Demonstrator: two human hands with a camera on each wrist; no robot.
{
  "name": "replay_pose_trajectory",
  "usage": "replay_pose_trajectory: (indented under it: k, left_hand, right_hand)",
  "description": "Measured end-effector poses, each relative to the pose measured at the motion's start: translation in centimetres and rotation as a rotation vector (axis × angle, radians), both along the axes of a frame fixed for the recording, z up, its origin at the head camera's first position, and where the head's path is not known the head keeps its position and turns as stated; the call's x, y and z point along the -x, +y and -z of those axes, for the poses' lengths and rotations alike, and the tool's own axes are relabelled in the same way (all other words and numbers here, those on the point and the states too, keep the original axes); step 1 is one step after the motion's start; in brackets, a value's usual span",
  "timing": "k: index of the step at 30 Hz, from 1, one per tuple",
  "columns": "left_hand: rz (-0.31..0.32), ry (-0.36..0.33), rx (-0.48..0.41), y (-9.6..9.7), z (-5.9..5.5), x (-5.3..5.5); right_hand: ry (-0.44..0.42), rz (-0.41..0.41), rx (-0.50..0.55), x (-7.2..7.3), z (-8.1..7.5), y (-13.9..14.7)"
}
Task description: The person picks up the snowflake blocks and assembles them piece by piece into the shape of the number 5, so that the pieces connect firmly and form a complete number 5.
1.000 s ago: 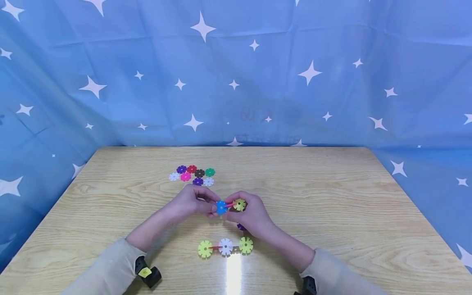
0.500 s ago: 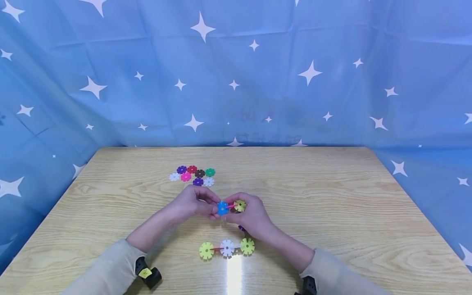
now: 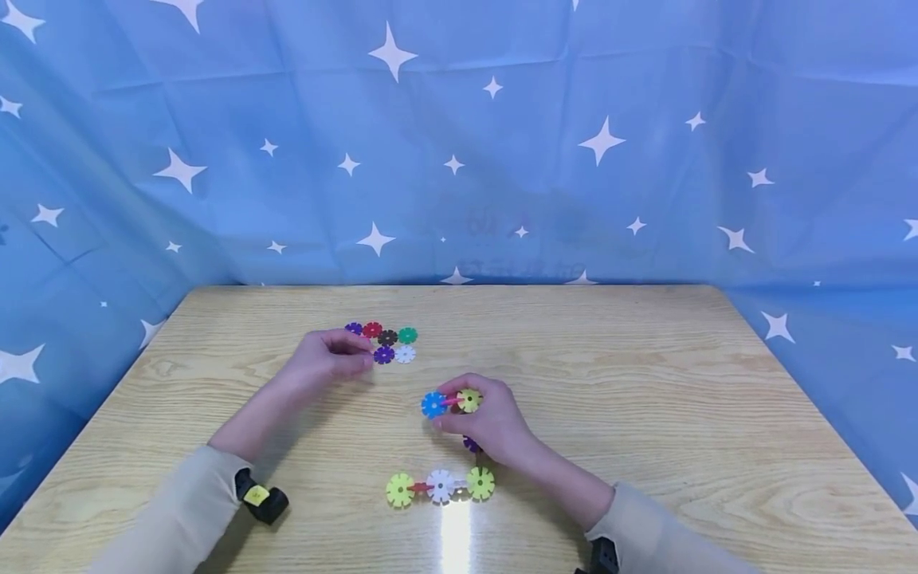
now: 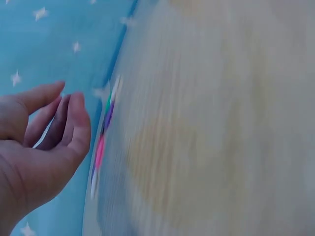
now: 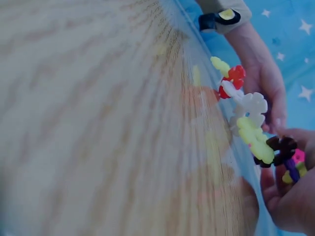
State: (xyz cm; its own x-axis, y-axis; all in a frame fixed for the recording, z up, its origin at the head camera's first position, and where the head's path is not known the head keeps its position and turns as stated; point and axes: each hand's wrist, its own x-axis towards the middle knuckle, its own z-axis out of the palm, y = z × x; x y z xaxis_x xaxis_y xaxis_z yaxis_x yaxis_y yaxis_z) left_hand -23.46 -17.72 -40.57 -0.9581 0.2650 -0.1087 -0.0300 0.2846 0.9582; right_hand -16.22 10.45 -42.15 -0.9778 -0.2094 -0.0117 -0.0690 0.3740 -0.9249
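Note:
My right hand (image 3: pixel 495 418) pinches a chain of linked plastic snowflake discs near its far end. A blue disc (image 3: pixel 433 404) sticks out to the left of those fingers, joined by a pink disc (image 3: pixel 450 401) to a yellow disc (image 3: pixel 469 400). The chain runs down past a purple disc (image 3: pixel 471 444) to a front row with a white disc (image 3: pixel 440 485) and yellow discs at both ends. My left hand (image 3: pixel 330 356) hovers at the loose discs, fingers loosely curved and apart; its grasp looks bare in the left wrist view. It partly hides the leftmost discs.
Loose discs lie in a cluster farther back, among them a red disc (image 3: pixel 372 329), a brown disc (image 3: pixel 387 338), a green disc (image 3: pixel 407 335) and a loose white disc (image 3: pixel 405 353). The wooden table (image 3: pixel 610 359) ends at a blue star-patterned curtain (image 3: pixel 545 183).
My left hand has let go of the blue disc and moved left and back to the loose discs. The right hand has stayed almost in place, holding the chain.

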Motion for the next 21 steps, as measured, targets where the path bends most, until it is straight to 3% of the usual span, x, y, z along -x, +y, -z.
replay_pose_trajectory:
  k: [4,7,10,18,21]
  left_hand:
    - [-0.131,-0.02,-0.024,-1.9,-0.1,1.3]
    - [-0.187,-0.025,-0.019,-2.7,0.1,1.9]
    - [-0.227,-0.002,0.039,-3.1,0.5,2.4]
    - [-0.185,0.095,0.345,-2.9,1.1,3.1]
    - [-0.183,0.119,0.411,-2.5,0.9,3.1]
  right_hand:
    - [0.001,-0.009,0.001,0.0,-0.2,-0.4]
    - [0.0,-0.011,-0.006,0.0,-0.2,-0.6]
    - [-0.001,-0.012,-0.01,0.0,0.0,-0.7]
    - [-0.007,-0.01,-0.018,-0.1,0.2,-0.6]
    - [-0.007,-0.002,-0.018,0.0,0.2,-0.7]
